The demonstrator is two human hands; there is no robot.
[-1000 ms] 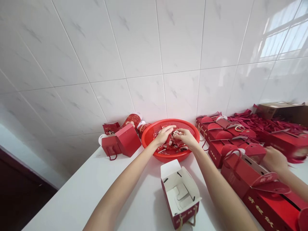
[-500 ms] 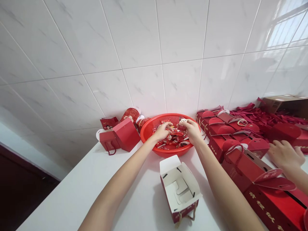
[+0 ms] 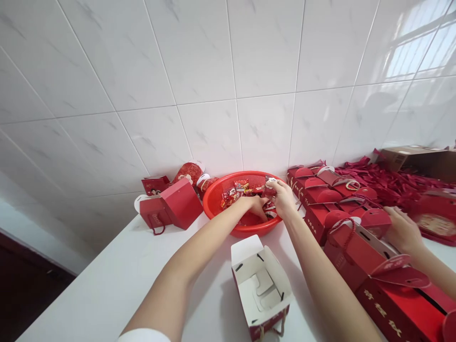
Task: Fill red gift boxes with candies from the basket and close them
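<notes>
A red plastic basket (image 3: 218, 183) holds several small wrapped sweets (image 3: 232, 195), mostly red with white and gold print. Inside its right half, my left hand (image 3: 257, 207) reaches down with thumb and fingers apart among the sweets; its fingertips are partly hidden. My right hand (image 3: 283, 198), over the basket's right rim, is closed on wrapped sweets (image 3: 271, 183), one showing a white printed end. Between my forearms stands an open gift box (image 3: 261, 285), red outside and white inside, its flaps up and a cord handle at the near end.
Red gift boxes (image 3: 333, 202) with cord handles stand in rows on the right. Behind them lie dark red ribbons (image 3: 370, 173) and a cardboard box (image 3: 409, 156). Another person's hand (image 3: 402, 231) is beside the rows. More red boxes (image 3: 181, 202) stand left of the basket against the tiled wall.
My left hand has moved right and deeper into the basket, uncovering sweets at the left. My right hand stays at the right rim with its sweets. The other person's hand has shifted left.
</notes>
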